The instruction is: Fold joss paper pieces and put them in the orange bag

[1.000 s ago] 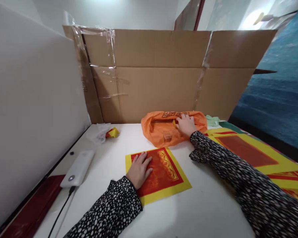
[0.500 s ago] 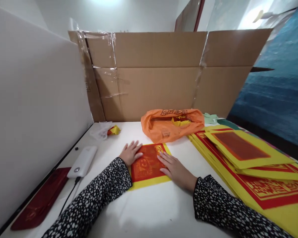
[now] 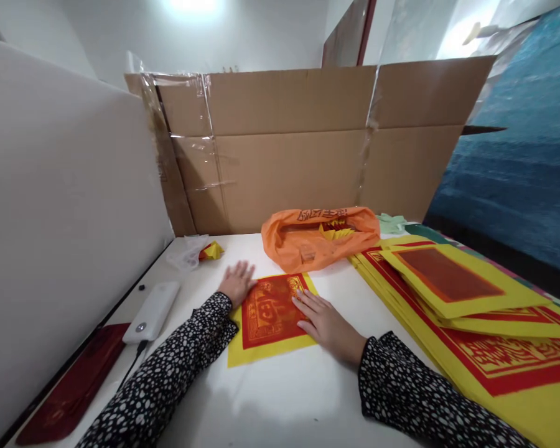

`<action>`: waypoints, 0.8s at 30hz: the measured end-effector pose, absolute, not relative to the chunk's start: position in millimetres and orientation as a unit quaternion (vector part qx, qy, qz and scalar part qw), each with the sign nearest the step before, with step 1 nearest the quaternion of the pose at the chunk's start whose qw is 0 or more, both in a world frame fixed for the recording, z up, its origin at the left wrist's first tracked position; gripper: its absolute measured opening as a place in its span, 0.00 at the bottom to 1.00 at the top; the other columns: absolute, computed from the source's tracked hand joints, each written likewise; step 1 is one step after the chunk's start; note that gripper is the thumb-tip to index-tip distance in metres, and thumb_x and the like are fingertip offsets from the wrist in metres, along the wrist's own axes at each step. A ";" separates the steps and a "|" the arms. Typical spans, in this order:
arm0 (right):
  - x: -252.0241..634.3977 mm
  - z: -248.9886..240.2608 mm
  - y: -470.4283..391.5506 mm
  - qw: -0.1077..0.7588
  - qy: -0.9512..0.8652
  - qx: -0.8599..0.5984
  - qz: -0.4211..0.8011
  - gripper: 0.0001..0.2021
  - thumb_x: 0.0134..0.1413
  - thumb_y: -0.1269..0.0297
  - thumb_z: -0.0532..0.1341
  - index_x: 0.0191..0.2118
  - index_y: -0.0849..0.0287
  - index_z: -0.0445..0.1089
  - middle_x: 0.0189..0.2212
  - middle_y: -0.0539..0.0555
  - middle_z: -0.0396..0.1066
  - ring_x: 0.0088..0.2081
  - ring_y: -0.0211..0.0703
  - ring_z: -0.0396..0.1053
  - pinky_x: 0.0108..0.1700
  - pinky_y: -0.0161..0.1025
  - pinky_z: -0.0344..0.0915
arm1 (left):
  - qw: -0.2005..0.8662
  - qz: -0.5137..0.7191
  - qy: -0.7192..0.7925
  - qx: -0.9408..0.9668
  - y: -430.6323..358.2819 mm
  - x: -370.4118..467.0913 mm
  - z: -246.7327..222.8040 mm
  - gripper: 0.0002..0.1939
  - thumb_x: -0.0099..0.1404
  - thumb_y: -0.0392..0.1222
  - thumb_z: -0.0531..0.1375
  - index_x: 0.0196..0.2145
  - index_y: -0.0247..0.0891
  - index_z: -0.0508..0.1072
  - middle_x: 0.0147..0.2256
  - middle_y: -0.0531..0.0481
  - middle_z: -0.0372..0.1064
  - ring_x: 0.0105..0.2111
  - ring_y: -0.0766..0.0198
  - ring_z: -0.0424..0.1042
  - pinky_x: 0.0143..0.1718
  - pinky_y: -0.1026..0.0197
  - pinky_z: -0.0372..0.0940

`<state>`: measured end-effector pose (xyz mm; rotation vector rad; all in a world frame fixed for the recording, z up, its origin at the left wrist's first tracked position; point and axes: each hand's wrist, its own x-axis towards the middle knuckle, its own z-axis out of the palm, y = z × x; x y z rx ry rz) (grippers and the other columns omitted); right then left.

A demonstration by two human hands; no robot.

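A yellow sheet with a red printed panel [image 3: 267, 317] lies flat on the white table [image 3: 289, 398]. My left hand [image 3: 236, 282] rests open at the sheet's upper left corner, fingers spread. On the sheet's right side my right hand [image 3: 324, 320] lies flat, fingers pointing left over the red print. Behind the sheet sits an orange plastic bag [image 3: 315, 236] with folded yellow paper pieces showing in its mouth. Neither hand holds anything.
A stack of large yellow-and-red sheets [image 3: 466, 311] covers the right side. A white power bank [image 3: 152, 312] with a cable and a dark red flat case [image 3: 70, 389] lie at left. A small folded paper piece [image 3: 211, 251] and clear wrap sit near the cardboard wall [image 3: 308, 162].
My right hand left the orange bag and came down onto the sheet's right side. My left hand slid to the sheet's upper left corner, and the sheet shifted a little.
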<state>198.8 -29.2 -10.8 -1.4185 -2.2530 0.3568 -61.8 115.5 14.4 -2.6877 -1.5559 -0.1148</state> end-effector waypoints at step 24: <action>209.3 14.9 0.9 0.423 -0.567 -0.559 0.434 0.20 0.57 0.60 0.58 0.55 0.56 0.63 0.56 0.58 0.67 0.58 0.47 0.64 0.60 0.46 0.62 | -0.065 -0.014 -0.426 -0.902 74.9 -119.0 5.7 0.37 0.62 0.60 0.58 0.62 0.36 0.63 0.63 0.33 0.55 0.63 0.40 0.55 0.61 0.43 0.55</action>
